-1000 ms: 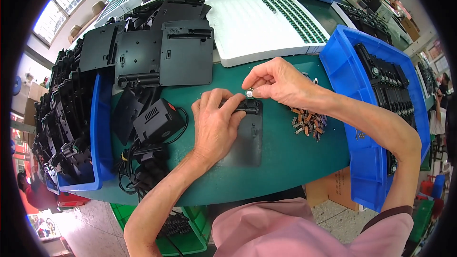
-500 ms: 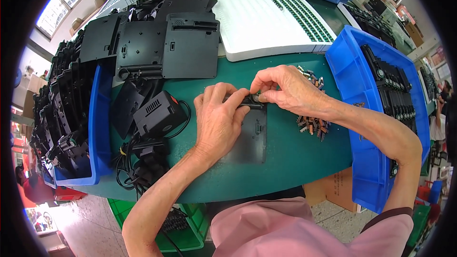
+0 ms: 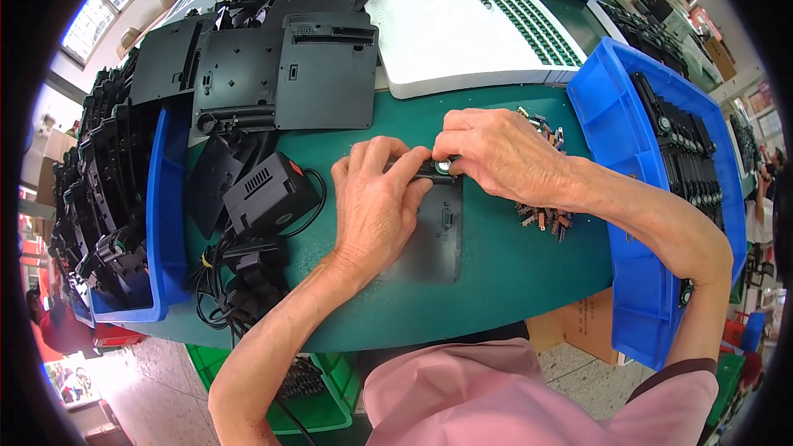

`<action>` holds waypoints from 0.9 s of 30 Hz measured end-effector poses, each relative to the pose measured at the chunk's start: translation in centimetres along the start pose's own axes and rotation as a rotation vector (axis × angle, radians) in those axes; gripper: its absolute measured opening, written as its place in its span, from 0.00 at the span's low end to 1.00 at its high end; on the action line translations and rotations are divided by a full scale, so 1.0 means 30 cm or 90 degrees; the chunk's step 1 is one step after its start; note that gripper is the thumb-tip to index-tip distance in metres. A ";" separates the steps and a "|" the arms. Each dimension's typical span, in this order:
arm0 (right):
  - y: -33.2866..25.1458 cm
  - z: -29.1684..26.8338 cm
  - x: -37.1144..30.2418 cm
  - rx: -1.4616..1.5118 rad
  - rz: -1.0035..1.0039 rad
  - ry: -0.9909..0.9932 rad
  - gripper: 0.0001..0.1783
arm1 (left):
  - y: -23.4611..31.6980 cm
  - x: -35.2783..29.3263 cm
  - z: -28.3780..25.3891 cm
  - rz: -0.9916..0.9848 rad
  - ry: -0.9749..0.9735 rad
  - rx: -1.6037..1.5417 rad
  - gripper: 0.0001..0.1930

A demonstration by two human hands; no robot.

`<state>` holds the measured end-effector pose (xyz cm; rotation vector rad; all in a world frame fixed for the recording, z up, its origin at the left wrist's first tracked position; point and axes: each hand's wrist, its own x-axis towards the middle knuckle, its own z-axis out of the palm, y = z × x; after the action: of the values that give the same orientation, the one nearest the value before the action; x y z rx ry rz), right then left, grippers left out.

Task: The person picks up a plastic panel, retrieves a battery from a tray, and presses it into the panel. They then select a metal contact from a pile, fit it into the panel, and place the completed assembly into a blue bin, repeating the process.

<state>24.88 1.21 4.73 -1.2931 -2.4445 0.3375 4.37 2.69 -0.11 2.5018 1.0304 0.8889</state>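
Observation:
A black plastic panel (image 3: 436, 235) lies flat on the green table in front of me, with a dark tube-like bar along its far edge. My left hand (image 3: 376, 198) grips that bar from the left, fingers bent over it and thumb pressed along the near side. At the bar's right end sits a small round silvery part (image 3: 443, 167). My right hand (image 3: 504, 157) is closed there, thumb and fingertips pinching at this round part. Just beyond the right wrist lies a heap of small brown and metallic components (image 3: 541, 219), partly covered by the forearm.
Similar black panels (image 3: 326, 74) are stacked at the far left, above a blue bin (image 3: 169, 215) crowded with black parts. A black boxy device (image 3: 268, 194) with cables lies nearer. White foam trays (image 3: 438, 33) hold rows of green pieces. Another blue bin (image 3: 595, 91) stands right.
My right hand has turned a little, its fingers now bent more downward, and more of the round part shows. My left hand keeps its hold on the panel. The view has shifted slightly.

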 end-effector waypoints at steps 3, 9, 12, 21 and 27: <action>-0.010 -0.005 0.001 -0.004 0.004 0.007 0.06 | -0.001 0.001 0.004 0.002 -0.001 -0.007 0.17; -0.045 -0.037 0.003 0.050 0.176 -0.039 0.09 | 0.002 0.004 0.004 0.002 0.005 -0.008 0.16; -0.035 -0.057 0.027 0.019 0.205 -0.104 0.09 | 0.005 0.002 -0.004 -0.002 0.000 0.003 0.17; -0.011 -0.009 -0.003 0.048 0.041 -0.022 0.08 | 0.004 0.004 0.000 -0.002 0.000 -0.004 0.17; -0.023 -0.010 0.000 0.073 0.074 -0.008 0.07 | 0.000 0.002 0.006 0.002 -0.001 -0.010 0.17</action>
<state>24.48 0.83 5.25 -1.3890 -2.3287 0.5090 4.53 2.74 -0.23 2.4917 1.0157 0.8920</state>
